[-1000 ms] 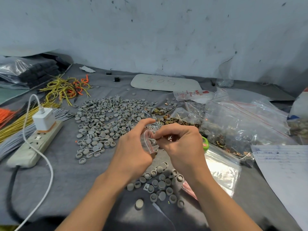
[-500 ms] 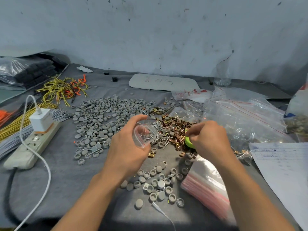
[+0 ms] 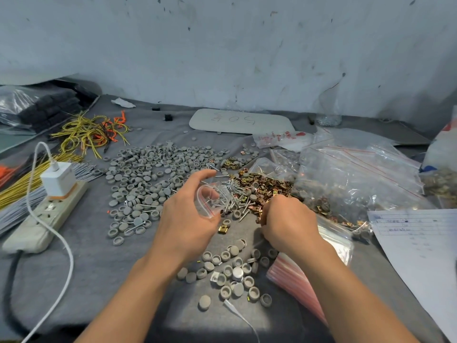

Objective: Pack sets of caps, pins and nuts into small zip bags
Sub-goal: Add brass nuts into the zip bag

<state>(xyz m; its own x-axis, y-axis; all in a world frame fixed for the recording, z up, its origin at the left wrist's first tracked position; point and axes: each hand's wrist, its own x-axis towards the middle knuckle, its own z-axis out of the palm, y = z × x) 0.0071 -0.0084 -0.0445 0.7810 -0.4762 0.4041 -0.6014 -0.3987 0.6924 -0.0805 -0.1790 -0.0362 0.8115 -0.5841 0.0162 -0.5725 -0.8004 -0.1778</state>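
At the far left edge a bagged stack of black parts lies against the back, with loose yellow and orange wires in front of it and bundles of yellow and grey wires running off the left side. A power strip with a white charger plugged in lies slanted beside them. Its white cable loops across the bare grey cloth of the worktop, the widest open patch, which reaches the near edge and the left forearm. A broad spread of grey caps fills the middle. The left hand hovers at its right border, thumb and fingers curled round a small zip bag whose mouth gapes toward the pins heaped just beside it. The nuts, copper and brass, lie right of the pins, with one stray nut on the narrow bare strip between the hands. The right hand is knuckles-up, fingers curled into the near edge of the nuts; whether it holds anything I cannot tell. A small cluster of caps sits between the forearms. Under the right wrist lies a stack of empty zip bags. Big clear bags crowd the right, and a sheet of paper covers the near right corner. A grey oval plate lies by the wall.
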